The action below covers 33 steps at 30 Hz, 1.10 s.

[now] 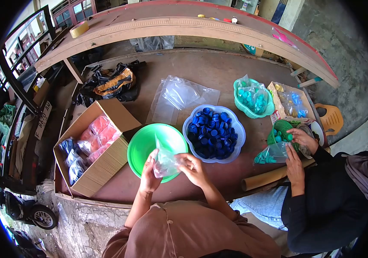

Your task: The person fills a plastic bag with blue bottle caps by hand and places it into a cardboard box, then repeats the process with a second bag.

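A clear plastic bag [165, 162] is held between my two hands, above the near side of a green basin [138, 146]. My left hand [150, 175] has its fingers closed on the bag's left side. On the other side, my right hand [194, 170] pinches the bag's edge. What the bag holds, if anything, is too faint to tell. Right of the basin stands a blue-violet basket [240, 144] full of dark blue caps [213, 133]. Flat clear bags [179, 94] lie on the table behind the basin.
An open cardboard box [102, 172] with bagged red and blue items stands left. Behind it lies a black plastic bag [117, 81]. At right are a turquoise basket [263, 112], a carton [306, 92], a cardboard tube [263, 177] and a co-worker [321, 206] handling a bag.
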Each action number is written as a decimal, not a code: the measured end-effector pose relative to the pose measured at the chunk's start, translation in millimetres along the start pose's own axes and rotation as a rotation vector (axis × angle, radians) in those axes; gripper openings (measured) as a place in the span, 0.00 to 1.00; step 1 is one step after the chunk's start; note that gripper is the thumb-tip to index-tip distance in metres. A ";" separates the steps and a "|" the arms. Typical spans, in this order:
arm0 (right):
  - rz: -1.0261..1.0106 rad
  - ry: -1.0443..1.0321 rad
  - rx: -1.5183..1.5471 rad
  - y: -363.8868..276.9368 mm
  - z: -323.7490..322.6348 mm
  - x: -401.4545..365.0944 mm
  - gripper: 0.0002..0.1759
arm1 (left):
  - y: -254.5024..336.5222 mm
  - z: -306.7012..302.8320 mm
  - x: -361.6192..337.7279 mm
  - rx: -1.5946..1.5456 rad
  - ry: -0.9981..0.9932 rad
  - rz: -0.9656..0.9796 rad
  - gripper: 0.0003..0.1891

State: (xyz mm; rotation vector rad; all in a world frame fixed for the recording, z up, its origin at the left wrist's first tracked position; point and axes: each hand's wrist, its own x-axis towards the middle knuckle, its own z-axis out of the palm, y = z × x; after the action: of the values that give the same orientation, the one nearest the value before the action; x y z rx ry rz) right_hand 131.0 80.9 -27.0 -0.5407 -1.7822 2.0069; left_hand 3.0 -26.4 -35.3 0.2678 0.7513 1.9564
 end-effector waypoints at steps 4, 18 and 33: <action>-0.262 0.275 -0.007 0.3 5.3 3.9 0.15 | -1.0 -9.4 6.4 0.584 0.162 0.268 0.15; -0.631 0.333 -0.482 -26.7 21.4 -1.5 0.14 | 11.3 39.3 -9.7 1.403 -0.125 0.493 0.15; -0.682 0.573 -0.569 -27.7 12.6 -1.1 0.10 | -1.3 35.4 -11.0 1.513 -0.026 0.572 0.18</action>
State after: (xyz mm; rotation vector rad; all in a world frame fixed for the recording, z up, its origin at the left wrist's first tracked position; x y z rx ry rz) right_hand 126.3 72.7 1.9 -0.5025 -1.8004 0.7859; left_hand 26.3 -21.7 -7.0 1.5043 2.1916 1.4258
